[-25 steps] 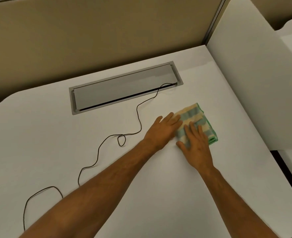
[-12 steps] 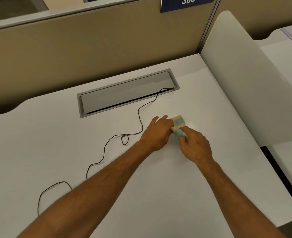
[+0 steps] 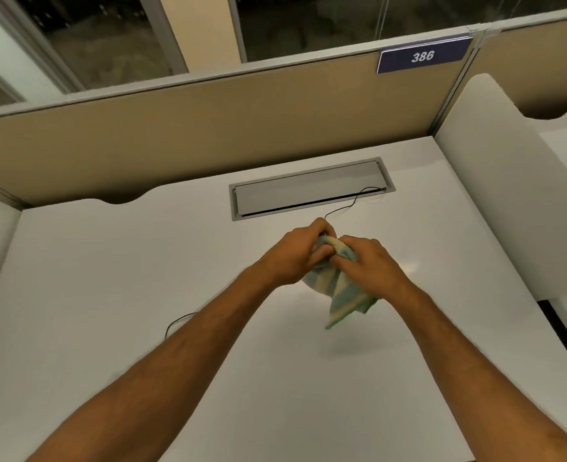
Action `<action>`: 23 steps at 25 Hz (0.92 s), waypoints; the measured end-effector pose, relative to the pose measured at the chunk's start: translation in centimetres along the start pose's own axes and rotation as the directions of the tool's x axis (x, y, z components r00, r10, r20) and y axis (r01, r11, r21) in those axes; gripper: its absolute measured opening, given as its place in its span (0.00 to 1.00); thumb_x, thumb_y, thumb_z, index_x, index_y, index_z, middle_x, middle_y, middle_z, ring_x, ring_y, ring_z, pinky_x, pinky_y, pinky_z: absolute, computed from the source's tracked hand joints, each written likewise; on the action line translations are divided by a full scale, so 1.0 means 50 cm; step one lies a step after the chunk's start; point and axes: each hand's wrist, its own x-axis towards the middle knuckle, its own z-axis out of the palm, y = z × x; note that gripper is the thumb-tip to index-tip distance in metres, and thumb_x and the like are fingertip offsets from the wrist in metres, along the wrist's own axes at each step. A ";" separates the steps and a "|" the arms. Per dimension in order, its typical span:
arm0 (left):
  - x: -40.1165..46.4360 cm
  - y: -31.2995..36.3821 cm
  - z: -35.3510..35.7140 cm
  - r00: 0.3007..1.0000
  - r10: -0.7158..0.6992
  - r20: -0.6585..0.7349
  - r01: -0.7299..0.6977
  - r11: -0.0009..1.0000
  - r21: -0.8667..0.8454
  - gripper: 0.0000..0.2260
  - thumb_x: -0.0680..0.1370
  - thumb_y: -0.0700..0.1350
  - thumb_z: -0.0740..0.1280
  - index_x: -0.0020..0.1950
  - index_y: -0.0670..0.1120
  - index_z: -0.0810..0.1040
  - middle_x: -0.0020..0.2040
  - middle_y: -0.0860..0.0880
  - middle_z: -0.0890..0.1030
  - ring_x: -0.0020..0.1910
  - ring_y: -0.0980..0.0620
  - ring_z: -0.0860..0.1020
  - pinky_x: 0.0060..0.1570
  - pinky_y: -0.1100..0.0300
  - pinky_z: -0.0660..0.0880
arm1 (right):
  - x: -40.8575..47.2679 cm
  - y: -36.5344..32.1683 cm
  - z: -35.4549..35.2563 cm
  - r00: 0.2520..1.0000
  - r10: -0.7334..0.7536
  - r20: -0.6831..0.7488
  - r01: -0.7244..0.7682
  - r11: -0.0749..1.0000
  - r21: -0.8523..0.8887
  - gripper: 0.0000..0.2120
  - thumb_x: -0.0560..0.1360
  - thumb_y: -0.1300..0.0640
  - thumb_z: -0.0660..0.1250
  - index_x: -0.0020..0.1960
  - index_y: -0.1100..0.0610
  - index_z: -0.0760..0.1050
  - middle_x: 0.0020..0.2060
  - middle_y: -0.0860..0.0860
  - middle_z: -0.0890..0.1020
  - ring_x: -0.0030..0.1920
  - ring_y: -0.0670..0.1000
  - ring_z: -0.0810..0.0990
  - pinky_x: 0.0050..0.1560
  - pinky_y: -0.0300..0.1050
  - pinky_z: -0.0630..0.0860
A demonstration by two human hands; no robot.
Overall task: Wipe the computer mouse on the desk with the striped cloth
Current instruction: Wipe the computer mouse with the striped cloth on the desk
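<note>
Above the white bench (image 3: 109,295), the left hand (image 3: 295,253) and right hand (image 3: 367,261) both clutch the bunched striped cloth (image 3: 340,295), its tail hanging below; the mouse is hidden between them.

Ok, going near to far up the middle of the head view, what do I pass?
Cloth's hanging corner → both hands, left hand and right hand, gripping the cloth → cable → grey cable tray → beige partition → window.

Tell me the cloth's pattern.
Cloth: pale blue-green and cream stripes with a green edge, seen in the head view.
</note>
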 end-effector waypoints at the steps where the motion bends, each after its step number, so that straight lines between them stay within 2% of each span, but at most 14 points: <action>1: -0.031 -0.002 -0.022 1.000 -0.008 -0.018 0.008 1.000 -0.004 0.07 0.84 0.54 0.61 0.59 0.53 0.71 0.53 0.52 0.80 0.48 0.54 0.79 0.50 0.59 0.79 | -0.009 -0.029 0.015 1.000 -0.023 -0.002 0.023 1.000 0.001 0.11 0.79 0.44 0.63 0.57 0.48 0.75 0.50 0.50 0.82 0.45 0.49 0.80 0.45 0.42 0.76; 5: -0.155 -0.029 -0.089 0.997 -0.017 -0.080 0.018 1.000 0.021 0.11 0.82 0.55 0.63 0.60 0.51 0.74 0.54 0.52 0.80 0.49 0.53 0.78 0.50 0.58 0.79 | -0.048 -0.126 0.079 0.994 -0.100 -0.044 0.102 0.994 0.045 0.07 0.78 0.45 0.66 0.53 0.45 0.75 0.45 0.47 0.81 0.42 0.47 0.80 0.39 0.35 0.73; 8: -0.265 -0.070 -0.117 0.994 -0.027 -0.105 0.034 0.997 0.070 0.17 0.81 0.57 0.66 0.66 0.50 0.74 0.60 0.51 0.79 0.54 0.53 0.77 0.54 0.59 0.78 | -0.101 -0.189 0.153 0.990 -0.119 -0.076 0.126 0.987 0.103 0.15 0.76 0.50 0.70 0.63 0.44 0.76 0.50 0.42 0.79 0.46 0.46 0.79 0.40 0.31 0.71; 10: -0.347 -0.105 -0.131 0.991 -0.036 -0.127 0.045 0.996 0.076 0.20 0.80 0.57 0.68 0.69 0.50 0.73 0.64 0.51 0.78 0.58 0.54 0.77 0.55 0.60 0.77 | -0.136 -0.227 0.201 0.992 -0.110 -0.067 0.118 0.983 0.138 0.19 0.76 0.53 0.70 0.66 0.44 0.75 0.52 0.42 0.79 0.48 0.46 0.79 0.41 0.31 0.72; 14: -0.553 -0.208 -0.140 0.975 -0.103 -0.196 0.110 0.994 0.024 0.25 0.78 0.61 0.69 0.72 0.54 0.70 0.67 0.55 0.77 0.60 0.59 0.76 0.58 0.61 0.75 | -0.208 -0.290 0.289 0.996 -0.083 -0.045 0.090 0.979 0.182 0.12 0.73 0.49 0.73 0.56 0.42 0.80 0.45 0.38 0.83 0.45 0.40 0.81 0.41 0.32 0.75; 18: -0.744 -0.331 -0.097 0.960 -0.253 -0.123 0.259 0.965 0.036 0.34 0.73 0.65 0.70 0.76 0.57 0.64 0.74 0.58 0.69 0.69 0.59 0.69 0.69 0.55 0.70 | -0.266 -0.320 0.369 0.996 -0.082 -0.035 0.086 0.989 0.122 0.08 0.72 0.51 0.71 0.50 0.41 0.81 0.40 0.38 0.84 0.42 0.40 0.82 0.43 0.39 0.78; 20: -0.809 -0.384 -0.064 0.945 -0.320 -0.063 0.323 0.945 0.053 0.42 0.71 0.66 0.73 0.80 0.58 0.59 0.78 0.57 0.64 0.75 0.55 0.64 0.74 0.55 0.63 | -0.289 -0.328 0.407 0.996 -0.084 -0.010 0.085 0.994 0.071 0.11 0.73 0.54 0.68 0.50 0.38 0.80 0.39 0.36 0.84 0.41 0.39 0.81 0.41 0.39 0.77; 23: -0.869 -0.450 -0.008 0.929 -0.369 0.010 0.368 0.927 0.068 0.54 0.65 0.71 0.75 0.82 0.60 0.48 0.82 0.56 0.53 0.80 0.52 0.55 0.75 0.57 0.54 | -0.304 -0.338 0.461 0.997 -0.075 0.003 0.075 0.997 0.010 0.16 0.74 0.58 0.66 0.53 0.38 0.80 0.42 0.36 0.84 0.43 0.42 0.82 0.43 0.40 0.77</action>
